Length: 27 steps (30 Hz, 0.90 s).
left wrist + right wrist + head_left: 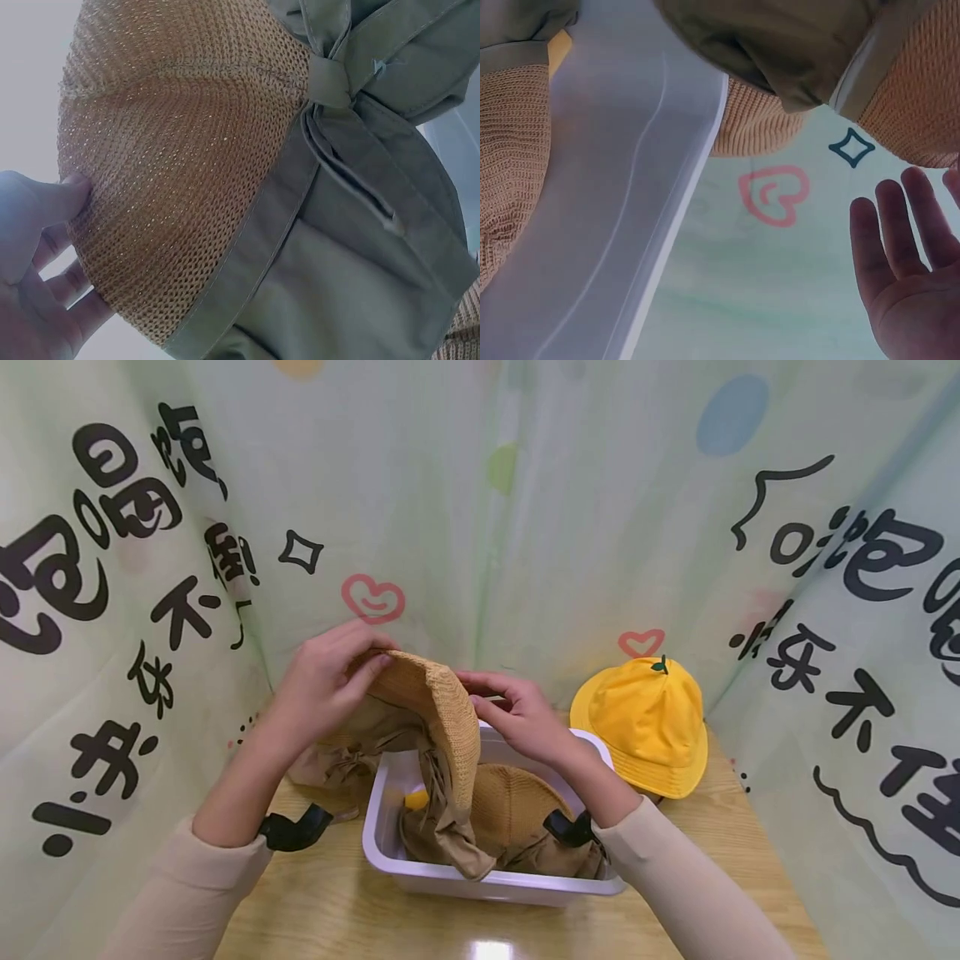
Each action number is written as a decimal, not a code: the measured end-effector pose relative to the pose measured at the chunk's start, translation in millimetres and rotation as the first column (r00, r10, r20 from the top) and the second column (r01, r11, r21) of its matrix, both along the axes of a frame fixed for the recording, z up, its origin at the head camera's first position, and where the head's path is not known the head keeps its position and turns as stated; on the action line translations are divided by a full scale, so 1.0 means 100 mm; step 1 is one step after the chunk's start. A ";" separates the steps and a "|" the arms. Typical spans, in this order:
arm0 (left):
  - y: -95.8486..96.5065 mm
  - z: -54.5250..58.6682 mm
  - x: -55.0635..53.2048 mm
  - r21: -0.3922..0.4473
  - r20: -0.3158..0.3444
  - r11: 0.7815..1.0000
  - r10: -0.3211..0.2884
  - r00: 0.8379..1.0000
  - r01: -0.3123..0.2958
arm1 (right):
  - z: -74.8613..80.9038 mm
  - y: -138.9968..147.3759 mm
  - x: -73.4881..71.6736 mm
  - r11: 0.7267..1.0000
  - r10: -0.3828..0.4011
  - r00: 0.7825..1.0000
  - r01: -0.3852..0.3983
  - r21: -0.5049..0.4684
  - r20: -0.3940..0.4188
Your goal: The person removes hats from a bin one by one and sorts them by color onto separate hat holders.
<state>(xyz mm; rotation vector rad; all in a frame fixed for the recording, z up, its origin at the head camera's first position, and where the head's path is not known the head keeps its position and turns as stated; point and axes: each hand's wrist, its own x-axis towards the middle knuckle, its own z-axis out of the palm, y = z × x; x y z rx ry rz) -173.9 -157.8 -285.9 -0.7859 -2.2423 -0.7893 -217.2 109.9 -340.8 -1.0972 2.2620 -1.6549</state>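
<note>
My left hand (pixel 330 672) pinches the edge of a woven straw sun hat (pixel 455 727), thumb on one face and fingers behind. In the left wrist view the hat shows a tan woven part (pixel 187 150), an olive-brown cloth part (pixel 337 277) and a tied bow (pixel 330 82). The hat hangs tilted over a white plastic bin (pixel 420 878), its cloth drooping to the near rim. My right hand (pixel 521 714) is at the hat's right edge, its straight fingertips right by the woven part in the right wrist view.
Inside the bin lies another straw hat (pixel 517 802) with brown cloth, beside a small yellow thing (pixel 416 799). A similar tan hat (pixel 330 768) rests on the wooden table (pixel 315 902) left of the bin. A yellow bucket hat (pixel 645 718) stands at right. Printed curtains (pixel 480 527) enclose the table.
</note>
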 end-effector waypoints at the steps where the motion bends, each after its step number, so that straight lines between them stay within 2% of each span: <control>1: 0.01 0.00 0.00 0.001 -0.007 1.000 -0.003 1.000 0.003 | 0.00 -0.01 0.00 1.000 -0.002 1.000 0.002 -0.002 0.001; 4: 0.05 -0.01 -0.01 0.009 -0.015 1.000 -0.012 1.000 0.012 | -0.02 -0.03 0.01 1.000 -0.003 1.000 0.003 -0.005 -0.004; 9: 0.12 -0.05 0.01 0.031 0.017 0.999 0.013 1.000 -0.013 | -0.07 -0.08 0.02 1.000 -0.023 0.999 0.023 -0.008 -0.028; 14: 0.18 -0.07 0.02 0.062 0.035 0.998 0.015 0.999 -0.017 | -0.10 -0.08 0.06 0.997 -0.074 0.997 0.073 -0.029 -0.024; 22: 0.24 -0.09 0.02 0.133 0.022 0.991 0.023 1.000 -0.025 | -0.11 -0.06 0.11 0.984 -0.145 0.989 0.145 -0.100 0.010; 27: 0.26 -0.15 0.10 0.199 0.053 0.978 0.049 0.997 -0.059 | -0.11 -0.02 0.14 0.970 -0.206 0.978 0.205 -0.132 0.006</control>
